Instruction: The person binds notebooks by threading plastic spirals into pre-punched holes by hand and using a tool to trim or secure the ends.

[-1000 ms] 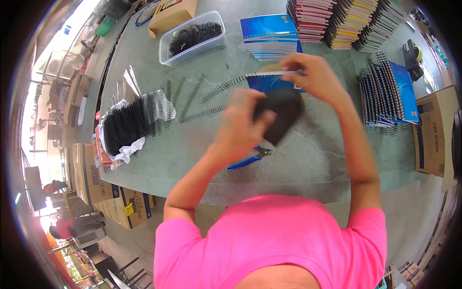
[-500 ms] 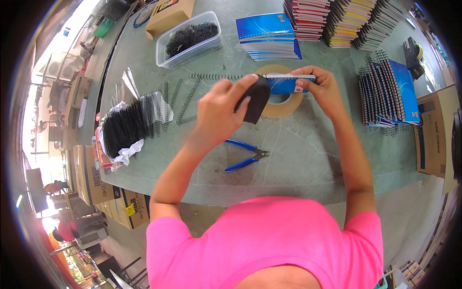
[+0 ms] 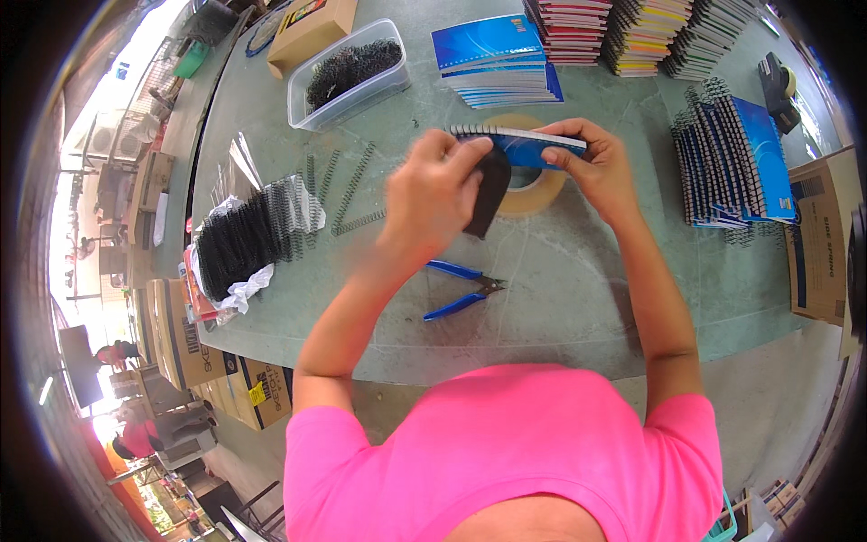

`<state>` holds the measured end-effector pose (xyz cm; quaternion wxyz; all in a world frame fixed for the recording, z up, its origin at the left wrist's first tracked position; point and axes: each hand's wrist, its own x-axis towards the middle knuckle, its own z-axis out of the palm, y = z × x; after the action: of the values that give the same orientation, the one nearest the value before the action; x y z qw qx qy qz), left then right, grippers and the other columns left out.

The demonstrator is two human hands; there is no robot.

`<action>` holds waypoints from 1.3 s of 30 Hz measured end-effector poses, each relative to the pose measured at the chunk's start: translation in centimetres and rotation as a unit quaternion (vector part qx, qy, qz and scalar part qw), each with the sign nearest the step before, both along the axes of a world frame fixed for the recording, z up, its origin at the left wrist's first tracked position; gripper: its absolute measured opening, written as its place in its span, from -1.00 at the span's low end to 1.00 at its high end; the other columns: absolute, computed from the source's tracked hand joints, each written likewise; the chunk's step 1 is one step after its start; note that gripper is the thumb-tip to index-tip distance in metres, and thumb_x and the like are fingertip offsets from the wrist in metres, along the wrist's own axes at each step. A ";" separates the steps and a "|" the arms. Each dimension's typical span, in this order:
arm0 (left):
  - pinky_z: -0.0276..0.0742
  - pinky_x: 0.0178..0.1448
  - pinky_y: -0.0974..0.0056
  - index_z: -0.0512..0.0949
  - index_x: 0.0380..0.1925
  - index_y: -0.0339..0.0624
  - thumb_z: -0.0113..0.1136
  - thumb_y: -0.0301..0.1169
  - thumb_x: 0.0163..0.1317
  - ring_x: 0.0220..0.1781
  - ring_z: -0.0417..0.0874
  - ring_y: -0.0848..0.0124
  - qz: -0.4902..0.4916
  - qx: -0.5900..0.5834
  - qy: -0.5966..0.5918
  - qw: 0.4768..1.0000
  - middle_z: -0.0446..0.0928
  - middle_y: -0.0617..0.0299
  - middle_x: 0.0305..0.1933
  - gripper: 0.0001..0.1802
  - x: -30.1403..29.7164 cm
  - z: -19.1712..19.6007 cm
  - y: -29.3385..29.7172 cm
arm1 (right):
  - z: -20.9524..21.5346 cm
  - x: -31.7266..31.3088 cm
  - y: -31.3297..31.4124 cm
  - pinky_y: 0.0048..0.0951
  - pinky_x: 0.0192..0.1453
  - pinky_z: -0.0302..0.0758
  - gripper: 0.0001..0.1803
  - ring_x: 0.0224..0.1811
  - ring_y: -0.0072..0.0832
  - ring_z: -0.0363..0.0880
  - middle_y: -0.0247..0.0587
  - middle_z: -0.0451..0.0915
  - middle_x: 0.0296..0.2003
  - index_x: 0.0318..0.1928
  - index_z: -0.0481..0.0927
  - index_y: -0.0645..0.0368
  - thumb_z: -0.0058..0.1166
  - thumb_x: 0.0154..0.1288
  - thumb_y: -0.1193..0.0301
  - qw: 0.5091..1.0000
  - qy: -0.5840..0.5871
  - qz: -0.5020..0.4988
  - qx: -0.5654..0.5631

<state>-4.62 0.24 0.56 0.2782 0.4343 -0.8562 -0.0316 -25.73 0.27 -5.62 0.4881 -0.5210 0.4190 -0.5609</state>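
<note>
A small blue notebook [image 3: 528,149] is held on edge above the green table. My right hand [image 3: 591,167] is closed on its right end, thumb in front and fingers behind. A dark wire coil [image 3: 465,129] runs along the left part of its upper edge. At that end my left hand [image 3: 432,194], slightly blurred, is closed around a flat black pad [image 3: 490,194] with a rounded top, its fingertips by the coil. Whether those fingers also grip the notebook is hidden. Behind the notebook lies a roll of clear tape [image 3: 533,200]. Blue-handled cutting pliers [image 3: 461,289] lie nearer me.
Loose coils [image 3: 354,190] and a bundle of black coils [image 3: 239,244] lie left. A clear tub [image 3: 348,104] of coils stands behind. Blue booklets [image 3: 492,50] and several spiral notebooks [image 3: 569,32] are stacked at the back, with coiled blue notebooks [image 3: 736,163] at right.
The coil that stuck out left of the notebook no longer shows there; coil loops now line the notebook's left upper edge. The notebook has tilted, its left end now higher, and the black pad has turned.
</note>
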 end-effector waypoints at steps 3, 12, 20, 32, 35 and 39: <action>0.50 -0.21 0.18 0.58 -0.19 -0.01 0.26 -0.49 -0.03 -0.28 0.54 0.18 0.011 -0.069 0.102 0.992 0.44 0.15 -0.29 -0.68 0.6 1.1 -0.6 | -0.1 0.2 0.3 -0.63 -0.09 0.44 -0.78 -0.24 -0.67 0.50 -0.34 0.62 -0.27 -0.14 0.59 0.28 0.15 0.17 0.53 1.000 0.010 0.005 0.006; 0.51 -0.17 0.16 0.59 -0.17 0.07 0.27 -0.54 -0.08 -0.22 0.54 0.23 -0.049 -0.059 0.091 0.993 0.46 0.15 -0.27 -0.60 0.2 1.0 -0.7 | -0.4 -0.3 0.6 -0.62 -0.02 0.41 -0.75 -0.18 -0.65 0.51 -0.33 0.64 -0.22 -0.14 0.61 0.27 0.18 0.12 0.55 0.999 0.016 0.034 0.009; 0.52 -0.26 0.23 0.61 -0.21 0.01 0.23 -0.56 -0.02 -0.28 0.54 0.25 -0.057 -0.085 0.116 0.988 0.42 0.17 -0.28 -0.68 -1.1 1.5 -1.3 | -0.5 -0.7 0.6 -0.63 -0.05 0.41 -0.74 -0.19 -0.67 0.51 -0.32 0.65 -0.22 -0.14 0.63 0.23 0.19 0.10 0.58 0.999 0.022 0.011 0.037; 0.47 -0.15 0.32 0.62 -0.23 -0.09 0.31 -0.51 -0.06 -0.23 0.55 0.31 -0.103 0.012 0.050 0.993 0.51 0.22 -0.31 -0.70 -2.8 -0.1 -0.8 | -0.3 -0.6 1.0 -0.61 -0.02 0.42 -0.70 -0.16 -0.71 0.47 -0.36 0.62 -0.18 -0.01 0.55 0.31 0.04 0.22 0.61 0.997 0.009 0.049 0.056; 0.44 -0.16 0.30 0.60 -0.23 -0.14 0.28 -0.53 -0.03 -0.25 0.52 0.27 -0.063 -0.037 0.152 0.986 0.50 0.17 -0.30 -0.71 -3.8 1.2 -1.4 | -0.8 -1.1 0.9 -0.60 -0.01 0.41 -0.68 -0.13 -0.70 0.47 -0.36 0.61 -0.16 0.02 0.53 0.33 0.02 0.23 0.60 0.996 0.021 0.073 0.038; 0.45 -0.13 0.25 0.59 -0.22 -0.13 0.25 -0.52 0.00 -0.25 0.51 0.20 -0.102 0.053 0.108 0.987 0.47 0.08 -0.26 -0.73 -3.9 -0.4 -0.5 | -0.5 -0.7 1.2 -0.58 0.01 0.42 -0.70 -0.12 -0.67 0.49 -0.32 0.61 -0.15 0.01 0.53 0.33 0.00 0.25 0.59 0.999 -0.009 0.041 0.027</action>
<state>-8.50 -0.31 0.16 0.3411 0.3525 -0.8581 -0.1522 -26.39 1.43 -6.16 0.5283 -0.5193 0.4078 -0.5338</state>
